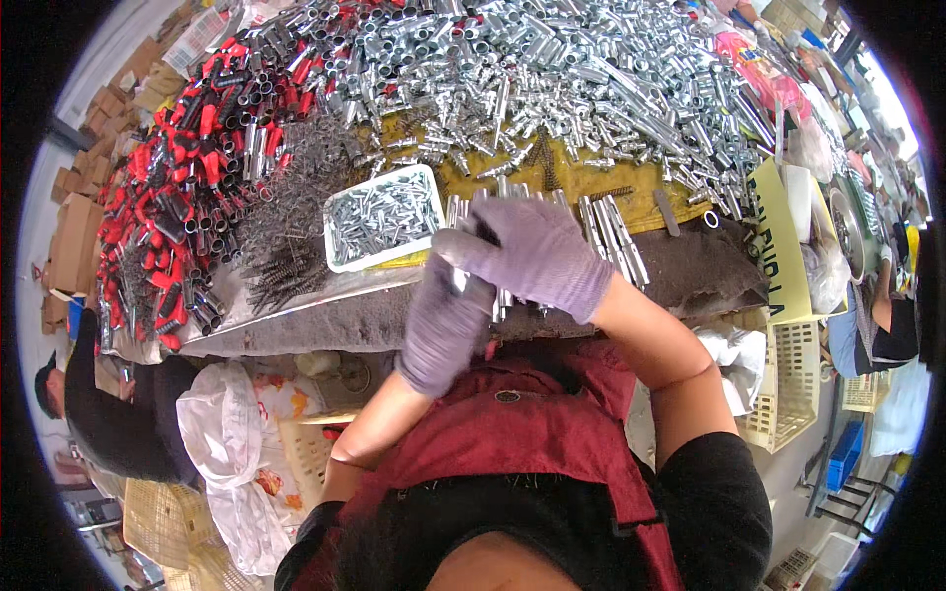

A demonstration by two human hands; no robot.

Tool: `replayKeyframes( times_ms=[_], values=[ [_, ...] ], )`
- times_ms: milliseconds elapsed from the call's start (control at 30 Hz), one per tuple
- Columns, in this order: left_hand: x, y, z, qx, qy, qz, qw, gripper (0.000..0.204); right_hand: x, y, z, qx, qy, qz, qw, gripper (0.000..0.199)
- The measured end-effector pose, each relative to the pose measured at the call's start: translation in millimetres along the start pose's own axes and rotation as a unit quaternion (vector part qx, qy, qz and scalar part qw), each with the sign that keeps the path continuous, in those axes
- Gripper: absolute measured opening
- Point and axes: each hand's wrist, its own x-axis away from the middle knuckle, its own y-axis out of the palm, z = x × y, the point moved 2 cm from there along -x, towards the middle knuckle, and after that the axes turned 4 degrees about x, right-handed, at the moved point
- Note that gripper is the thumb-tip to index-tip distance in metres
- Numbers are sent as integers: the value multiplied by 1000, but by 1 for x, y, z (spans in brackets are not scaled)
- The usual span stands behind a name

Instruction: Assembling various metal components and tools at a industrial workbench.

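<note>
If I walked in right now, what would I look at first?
Probably the big heap of silver pieces across the top of the picture, with bright red pieces piled at the left. Nearer the middle, a white tray of little metal pins sits just left of the right hand and above the left hand, close together in purple-grey gloves.

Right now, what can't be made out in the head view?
All in the head view:
Left hand: motion-blurred, fingers partly behind the right hand.
Metal piece between them: shape mostly hidden by both hands.
Row of metal tubes: partly hidden behind the right hand.
Small metal pins: too small and heaped to count.
</note>
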Motion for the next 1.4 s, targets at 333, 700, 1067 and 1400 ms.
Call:
replayKeyframes(
  times_ms=[333,700,1067,1400],
  values=[
    [9,47,-16,-283,-56,-207,935,32,59,-7,97,-373,196,189,887,48],
    [18,77,-93,268,-458,-276,801,35,-19,7,179,52,219,-92,970,55],
    [-4,88,-29,70,-361,-350,861,40,-95,-50,299,330,294,99,892,27],
    [-58,49,6,-59,50,-184,980,45,0,-56,149,-133,253,92,954,29]
  ],
)
